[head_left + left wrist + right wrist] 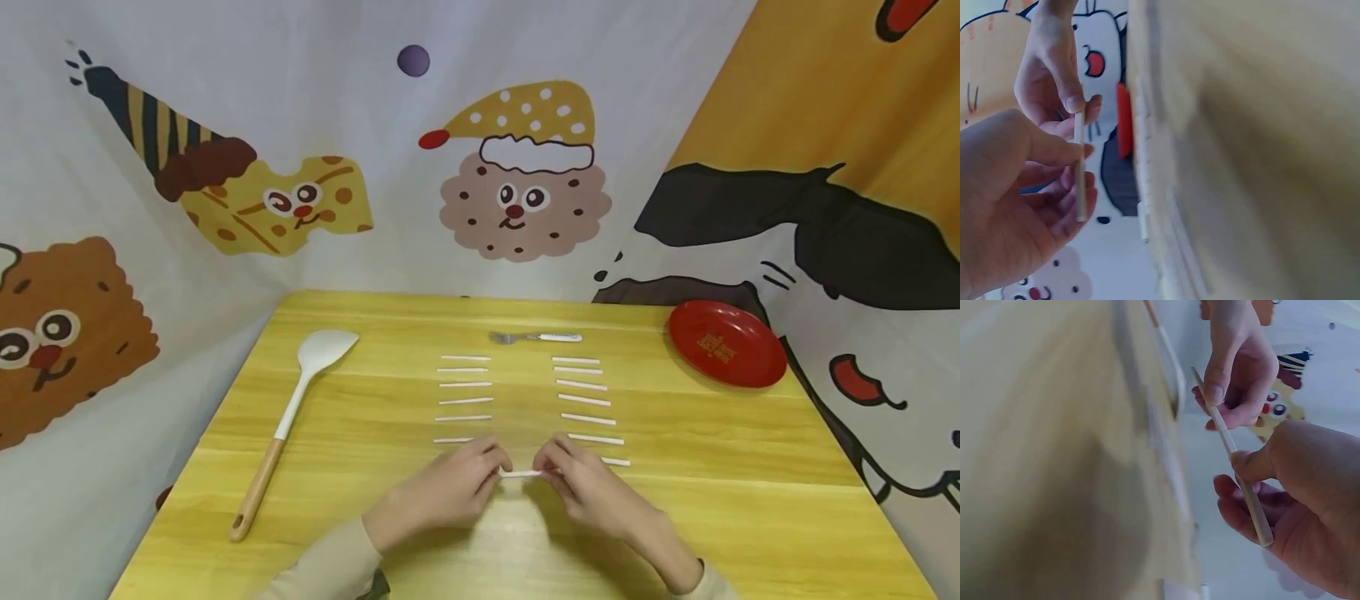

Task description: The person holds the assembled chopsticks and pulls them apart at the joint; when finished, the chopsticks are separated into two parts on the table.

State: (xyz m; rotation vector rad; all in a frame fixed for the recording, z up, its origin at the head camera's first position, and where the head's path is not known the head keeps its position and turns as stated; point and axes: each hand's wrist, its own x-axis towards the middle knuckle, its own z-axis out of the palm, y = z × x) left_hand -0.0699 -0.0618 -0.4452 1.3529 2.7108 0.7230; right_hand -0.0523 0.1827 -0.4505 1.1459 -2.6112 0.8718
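Both hands pinch one thin white stick (521, 474), held level above the wooden table between them. My left hand (459, 482) grips its left end between thumb and fingers, and my right hand (592, 485) does the same at the right end. In the left wrist view the stick (1080, 187) is straight and runs from one hand to the other. Seen from the right wrist, the stick (1225, 434) looks whole, with its near end by the right palm. Beyond the hands, short white sticks lie in a left column (466, 385) and a right column (582, 385).
A fork (559, 337) with a patterned handle lies behind the columns. To the left is a white spatula (322, 352) with a wooden handle (258, 487). A red plate (742, 362) sits at the table's back right. Cartoon-printed cloth (360, 75) hangs behind the table (360, 417).
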